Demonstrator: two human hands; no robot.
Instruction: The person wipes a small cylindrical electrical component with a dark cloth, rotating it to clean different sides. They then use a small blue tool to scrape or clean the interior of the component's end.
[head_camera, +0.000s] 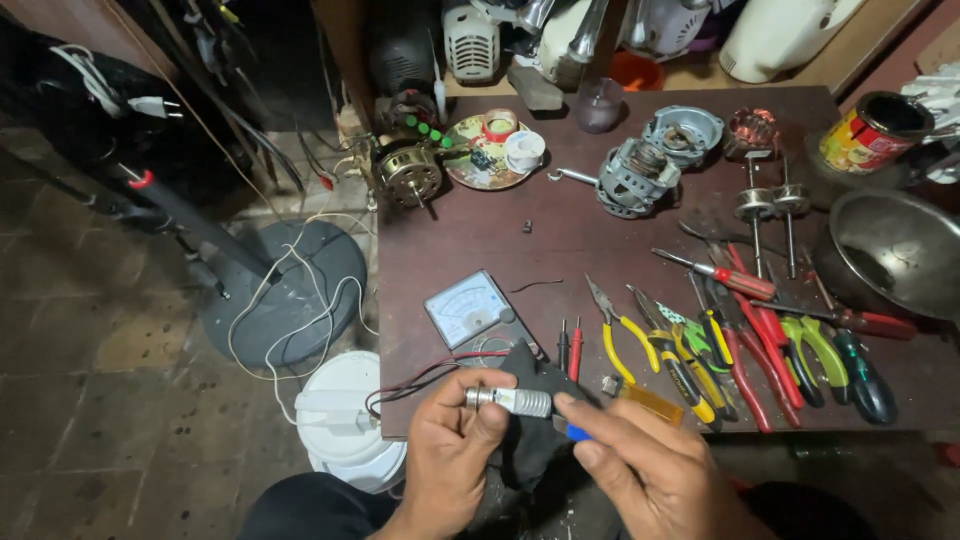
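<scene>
Two hands' grip (520, 410) around a small metal cylinder (510, 401).

Both hands held a small silver part (510, 401): left hand (450, 450) at 7 o'clock, right hand (650, 470) at 5. Pliers (620, 340) lay on the table (560, 240).

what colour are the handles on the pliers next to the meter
Yellow handles on the pliers, seen in the head view.

Bare table centre (560, 250) open, multimeter (468, 310) ahead, pliers (700, 350) crowding right
</scene>
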